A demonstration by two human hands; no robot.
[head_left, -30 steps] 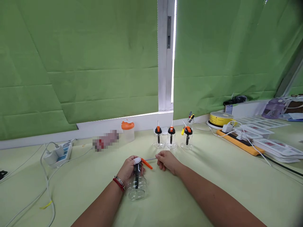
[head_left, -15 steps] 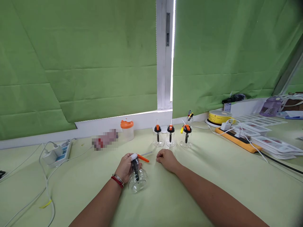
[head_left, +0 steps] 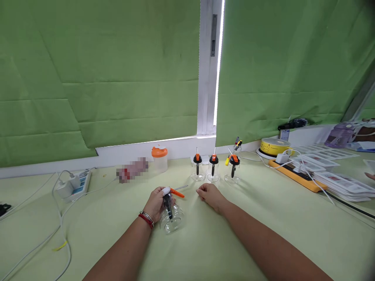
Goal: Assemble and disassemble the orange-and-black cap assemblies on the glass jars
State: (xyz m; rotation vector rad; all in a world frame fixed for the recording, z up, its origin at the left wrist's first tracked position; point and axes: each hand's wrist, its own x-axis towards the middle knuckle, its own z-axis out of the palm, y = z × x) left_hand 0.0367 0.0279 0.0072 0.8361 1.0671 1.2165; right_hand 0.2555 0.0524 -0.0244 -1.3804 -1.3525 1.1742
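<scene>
My left hand (head_left: 155, 203) is closed round a clear bottle (head_left: 172, 223) with a black neck and a black tube inside. The bottle leans over, its wide base towards me. From its top stick out an orange lever (head_left: 177, 193) and a thin metal tube (head_left: 181, 187), both pointing right. My right hand (head_left: 212, 196) rests on the table to the right of the tube, apart from the bottle. Its fingers are curled together, and whatever may be in them is hidden. Beyond it stand three similar bottles (head_left: 213, 171) with black-and-orange tops and metal tubes, upright.
An orange-lidded cup (head_left: 159, 160) stands at the back. Left lie a power strip (head_left: 80, 187) and white cables (head_left: 60, 218). Right are an orange power strip (head_left: 297, 175), a yellow round container (head_left: 274, 146) and stacked white cards (head_left: 342, 183). Another person's hand (head_left: 370, 176) shows at the right edge.
The view has turned slightly left, so the background sits further right. My hands and the held bottle look almost unchanged. Another person's fingers have appeared at the right edge.
</scene>
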